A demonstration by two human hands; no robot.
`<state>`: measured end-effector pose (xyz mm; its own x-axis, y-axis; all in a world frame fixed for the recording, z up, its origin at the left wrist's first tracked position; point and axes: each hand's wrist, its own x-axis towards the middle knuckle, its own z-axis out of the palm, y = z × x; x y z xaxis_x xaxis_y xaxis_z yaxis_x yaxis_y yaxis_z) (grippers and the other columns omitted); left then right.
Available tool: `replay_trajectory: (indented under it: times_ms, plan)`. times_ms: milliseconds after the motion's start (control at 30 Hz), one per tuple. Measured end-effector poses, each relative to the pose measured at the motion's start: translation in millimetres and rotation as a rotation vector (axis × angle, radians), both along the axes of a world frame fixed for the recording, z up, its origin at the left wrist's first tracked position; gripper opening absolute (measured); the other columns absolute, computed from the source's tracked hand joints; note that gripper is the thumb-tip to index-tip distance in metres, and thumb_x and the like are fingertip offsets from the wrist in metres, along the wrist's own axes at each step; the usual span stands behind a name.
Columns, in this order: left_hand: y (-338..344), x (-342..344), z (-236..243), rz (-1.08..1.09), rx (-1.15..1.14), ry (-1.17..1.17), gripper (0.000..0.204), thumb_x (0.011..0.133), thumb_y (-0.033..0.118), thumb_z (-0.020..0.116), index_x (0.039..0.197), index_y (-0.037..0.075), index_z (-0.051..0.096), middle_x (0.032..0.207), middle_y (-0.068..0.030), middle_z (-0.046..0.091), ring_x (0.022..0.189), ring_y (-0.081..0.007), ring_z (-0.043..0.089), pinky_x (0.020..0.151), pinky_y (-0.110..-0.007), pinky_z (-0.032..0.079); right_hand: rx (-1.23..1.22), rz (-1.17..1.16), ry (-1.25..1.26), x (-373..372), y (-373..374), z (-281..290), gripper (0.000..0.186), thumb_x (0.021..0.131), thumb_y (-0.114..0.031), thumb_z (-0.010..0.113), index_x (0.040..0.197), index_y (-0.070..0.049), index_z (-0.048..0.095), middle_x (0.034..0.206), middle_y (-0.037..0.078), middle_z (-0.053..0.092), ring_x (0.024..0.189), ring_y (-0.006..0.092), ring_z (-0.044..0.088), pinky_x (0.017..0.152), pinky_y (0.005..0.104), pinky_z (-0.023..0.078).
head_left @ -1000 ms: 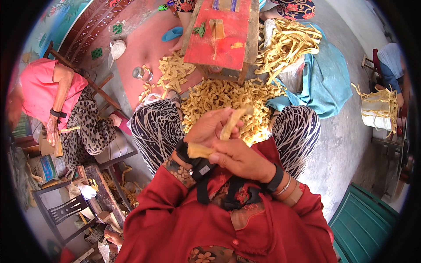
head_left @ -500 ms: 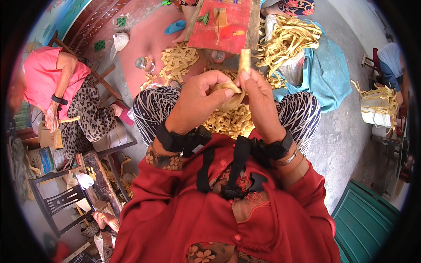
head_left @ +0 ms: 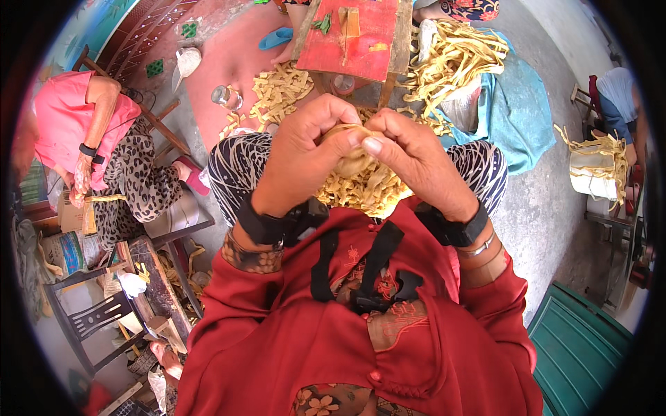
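Left hand [head_left: 297,161] and right hand [head_left: 424,165] both pinch a curled yellow strip [head_left: 352,165] between them, its long axis hard to tell

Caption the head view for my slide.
Left hand and right hand hold a yellowish strip above piled yellow pieces.

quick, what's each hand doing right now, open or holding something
Left hand: closed, holding a bent yellow strip.
Right hand: closed, thumb and fingers pinched together at the same strip.
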<state>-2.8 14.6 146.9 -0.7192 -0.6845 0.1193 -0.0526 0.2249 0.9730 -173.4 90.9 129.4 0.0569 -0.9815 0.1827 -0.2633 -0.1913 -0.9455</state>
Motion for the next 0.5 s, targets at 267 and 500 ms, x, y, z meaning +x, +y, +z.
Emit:
replay_trajectory:
  times_ms: [267,500]
  plan:
    - [12,-9,5,-0.287,0.736,0.402,0.034,0.090,0.010,0.054,0.123,0.002,0.049,0.107,-0.0049,0.057,0.087,-0.0102,0.058,0.075,-0.021,0.047,-0.036,-0.008,-0.224,-5,10,7,0.025,0.097,-0.025,0.046,0.092,-0.001,0.052,0.070,0.001,0.048,0.066,0.0096,0.048,0.060,0.0247,0.042]
    - [1,-8,-20,-0.191,-0.183,0.033,0.040,0.089,0.007,0.054,0.127,-0.001,0.047,0.118,-0.0100,0.053,0.108,-0.0160,0.051,0.089,-0.029,0.043,0.130,-0.025,-0.272,-6,13,-5,0.026,0.098,-0.026,0.044,0.094,-0.002,0.054,0.071,-0.001,0.047,0.064,0.0073,0.044,0.057,0.0223,0.038]
